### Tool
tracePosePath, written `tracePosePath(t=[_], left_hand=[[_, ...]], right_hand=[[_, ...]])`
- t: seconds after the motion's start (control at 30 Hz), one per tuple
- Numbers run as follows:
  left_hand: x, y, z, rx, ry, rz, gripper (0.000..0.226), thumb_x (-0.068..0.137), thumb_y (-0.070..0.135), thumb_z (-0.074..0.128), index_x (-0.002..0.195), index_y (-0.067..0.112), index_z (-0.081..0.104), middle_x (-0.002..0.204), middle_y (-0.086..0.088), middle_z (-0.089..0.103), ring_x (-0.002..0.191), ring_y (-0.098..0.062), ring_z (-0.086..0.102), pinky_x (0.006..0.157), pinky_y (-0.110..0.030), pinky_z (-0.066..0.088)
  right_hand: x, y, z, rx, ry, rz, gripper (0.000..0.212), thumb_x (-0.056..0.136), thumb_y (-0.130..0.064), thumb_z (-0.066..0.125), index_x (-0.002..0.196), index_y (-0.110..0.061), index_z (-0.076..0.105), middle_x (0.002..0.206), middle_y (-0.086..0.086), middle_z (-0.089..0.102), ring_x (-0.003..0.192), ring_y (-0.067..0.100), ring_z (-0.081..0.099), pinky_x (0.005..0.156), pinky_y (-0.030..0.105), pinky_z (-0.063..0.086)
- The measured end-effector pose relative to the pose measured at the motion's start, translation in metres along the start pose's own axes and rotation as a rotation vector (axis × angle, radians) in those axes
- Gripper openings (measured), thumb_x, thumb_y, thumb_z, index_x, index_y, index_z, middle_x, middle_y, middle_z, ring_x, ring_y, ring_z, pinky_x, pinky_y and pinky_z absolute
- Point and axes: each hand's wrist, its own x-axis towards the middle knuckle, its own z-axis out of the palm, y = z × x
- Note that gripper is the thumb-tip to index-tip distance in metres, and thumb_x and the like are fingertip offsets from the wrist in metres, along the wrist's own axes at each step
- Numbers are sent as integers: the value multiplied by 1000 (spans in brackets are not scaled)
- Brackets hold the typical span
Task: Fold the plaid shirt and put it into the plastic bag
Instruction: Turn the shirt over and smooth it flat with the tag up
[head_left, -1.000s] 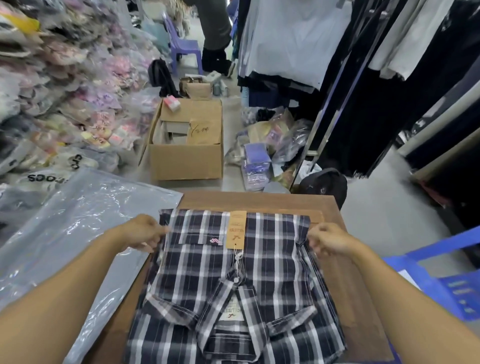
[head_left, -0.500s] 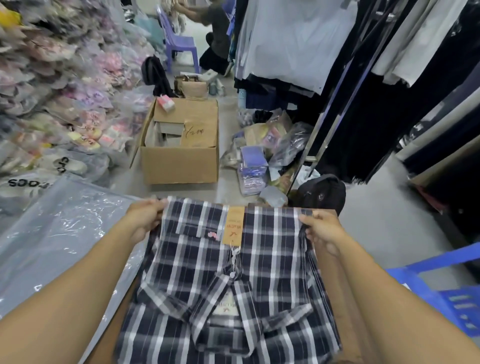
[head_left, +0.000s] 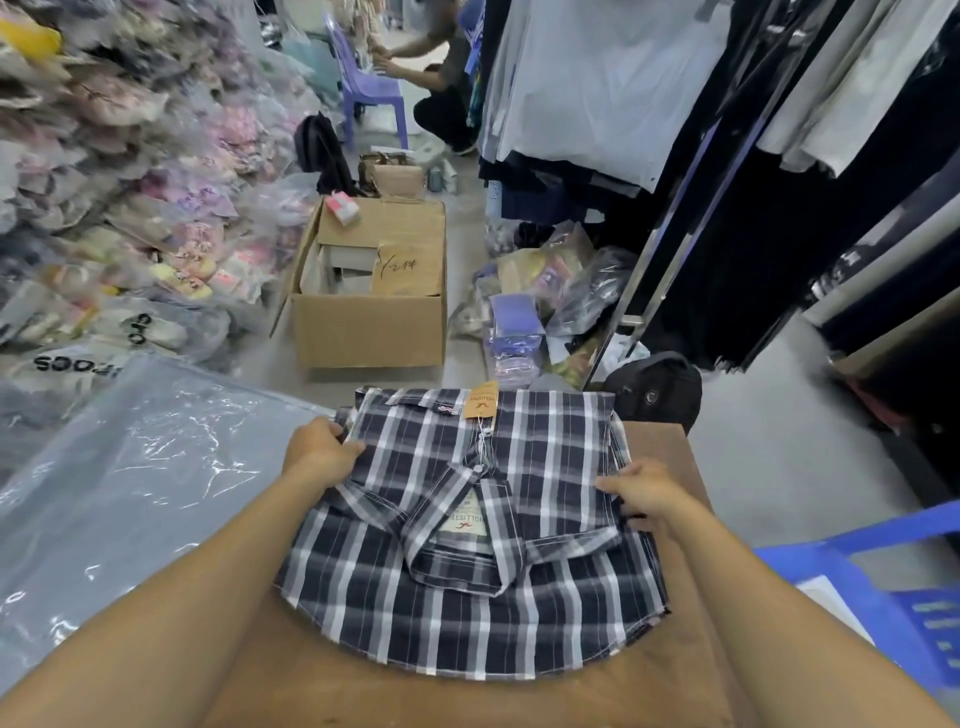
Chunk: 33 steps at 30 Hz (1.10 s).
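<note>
The folded plaid shirt (head_left: 519, 519), navy with white checks, lies collar-up on the brown wooden table (head_left: 660, 452), an orange paper tag at its far edge. My left hand (head_left: 319, 454) grips the shirt's left side. My right hand (head_left: 641, 493) grips its right side. The far half of the shirt is lifted off the table and hangs past the far table edge. A large clear plastic bag (head_left: 130, 493) lies flat to the left of the shirt, its near edge beside my left forearm.
An open cardboard box (head_left: 369, 332) stands on the floor beyond the table. Bagged goods pile up at left (head_left: 104, 208). Hanging clothes fill a rack at right (head_left: 675, 104). A blue plastic chair (head_left: 893, 597) is near right. A black bag (head_left: 654, 389) sits by the table's far corner. A person crouches far back (head_left: 441, 78).
Both hands slid from the shirt's far corners back along its sides toward me, and the shirt has been lifted and shifted farther away on the table, baring the near tabletop.
</note>
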Motion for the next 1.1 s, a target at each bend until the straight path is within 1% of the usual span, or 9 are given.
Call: tracePosePath(t=[0.2,0.37,0.47,0.6,0.7,0.83,0.97,1.03,1.1], left_hand=[[3,-3,0,-10,-27,-96,31,92,29,68,85,-1,64,83,-16,67,68,-29,58,57,-34,43],[3,3,-6,16,-38,-96,30,89,32,69,89,3,65,92,-16,71,88,-35,66,73,-39,54],[0,8,-14,-334,-134,-128,17,87,18,68,92,2,64,85,-16,71,73,-31,67,64,-38,56],[-11,9,-39,-666,-489,-152,12,90,9,62,100,3,64,81,-15,76,65,-30,72,56,-40,59],[-17,-11,-47,-698,-611,-132,8,88,12,63,95,10,65,76,-9,76,59,-24,72,64,-38,54],[-26,-48,-32,-600,-643,-195,31,90,8,60,120,1,60,106,-18,67,79,-30,67,72,-43,57],[-31,-55,-14,-561,-636,-206,40,90,26,70,123,4,63,118,-14,71,108,-33,67,107,-50,44],[-33,-49,-16,-554,-673,-178,48,82,28,76,122,4,65,118,-17,72,110,-35,69,106,-55,46],[-33,-46,-22,-588,-718,-160,50,74,28,79,116,3,70,114,-18,74,99,-36,73,92,-55,55]], right_hand=[[-10,8,11,-70,-52,-29,35,86,-20,78,108,-15,51,116,2,61,106,24,62,77,36,53],[-18,11,10,54,-79,-20,18,94,-11,66,105,-16,53,89,2,64,73,15,64,55,29,54],[-22,7,2,120,-112,-44,20,92,-9,68,84,-15,51,70,4,65,52,12,58,46,23,49],[-30,6,-22,364,-287,-79,14,89,-9,68,80,-13,59,61,3,62,55,15,52,51,25,43],[-31,25,-35,496,-389,-61,9,87,-10,68,84,-16,61,73,5,68,60,15,59,48,22,47],[-28,57,-26,167,-391,-27,17,86,-18,74,100,-10,69,98,7,79,91,22,75,84,38,59],[-29,55,-11,110,-341,-89,28,89,-20,74,112,-5,69,105,8,80,96,23,76,86,39,59],[-29,51,-10,187,-388,-80,31,89,-14,73,116,-1,63,114,17,75,98,27,75,79,39,61],[-29,50,-15,342,-462,-63,40,87,-6,71,124,0,56,123,24,70,109,37,71,80,44,62]])
